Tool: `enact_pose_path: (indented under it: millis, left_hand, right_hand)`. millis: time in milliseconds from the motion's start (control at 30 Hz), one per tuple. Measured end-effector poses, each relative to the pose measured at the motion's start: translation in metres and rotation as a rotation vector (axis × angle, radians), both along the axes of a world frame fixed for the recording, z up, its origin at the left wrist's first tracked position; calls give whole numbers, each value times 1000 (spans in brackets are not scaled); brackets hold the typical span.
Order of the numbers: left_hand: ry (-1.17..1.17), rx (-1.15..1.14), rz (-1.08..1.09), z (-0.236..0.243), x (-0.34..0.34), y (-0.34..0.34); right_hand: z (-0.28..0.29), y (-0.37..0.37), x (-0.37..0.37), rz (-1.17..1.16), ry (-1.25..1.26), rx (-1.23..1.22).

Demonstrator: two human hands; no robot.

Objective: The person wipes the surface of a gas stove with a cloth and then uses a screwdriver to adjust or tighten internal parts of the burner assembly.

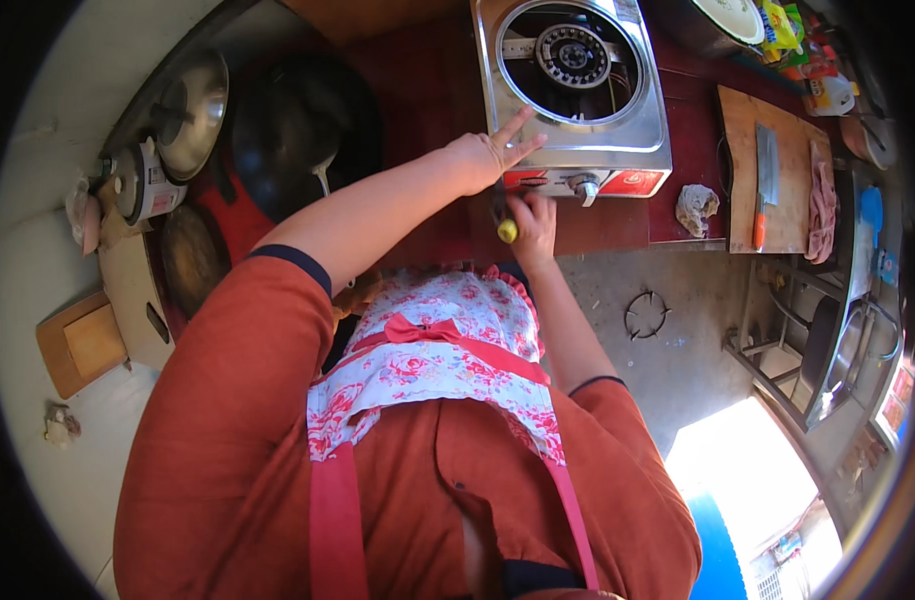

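At the far left a white rice cooker (150,188) stands beside a round metal lid (195,112), and to their right a large black wok (283,130) has a silver-handled utensil (323,178) resting at its near right side. Right of that, the left hand (486,160) reaches across to the near left part of a steel gas stove (645,148), its two visible fingers spread apart over the top plate. Just below this hand, at the stove's near edge, a tool with a yellow end (508,232) slants, that end toward the person. The right hand (536,225) is immediately right of the tool, fingers curled together near the stove's front panel; whether they are clamped on the tool I cannot tell. The stove's round opening shows a dark burner (574,56), and a knob (585,187) sits on the front. Nearer and right, a dark metal ring (629,316) lies on the floor. A crumpled pale cloth (697,208) lies right of the stove, then a wooden board (741,140) bearing an orange-handled cleaver (768,175) and, right of it, a strip of raw meat (823,215).
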State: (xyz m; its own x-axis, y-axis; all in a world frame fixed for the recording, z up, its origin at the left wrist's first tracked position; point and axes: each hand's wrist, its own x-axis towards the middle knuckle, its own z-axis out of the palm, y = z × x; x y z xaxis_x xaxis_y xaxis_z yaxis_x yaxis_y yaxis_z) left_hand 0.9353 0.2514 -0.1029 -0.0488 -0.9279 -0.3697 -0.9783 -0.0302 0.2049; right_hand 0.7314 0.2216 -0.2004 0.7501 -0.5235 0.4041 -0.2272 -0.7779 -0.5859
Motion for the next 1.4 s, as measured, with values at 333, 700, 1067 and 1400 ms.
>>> enact_pose_path:
  millis: [333, 700, 1067, 1400]
  left_hand:
    - [-9, 113, 56, 5, -4, -3]
    - [-91, 130, 6, 18, -7, -7]
    - [-97, 179, 13, 25, -10, -7]
    - [-90, 184, 36, 26, -9, -7]
  right_hand:
    - [2, 3, 6, -102, -15, -1]
    - [-17, -2, -24, -71, 24, 64]
    - [-15, 16, -18, -333, -18, 31]
    - [-7, 29, -11, -435, 42, 65]
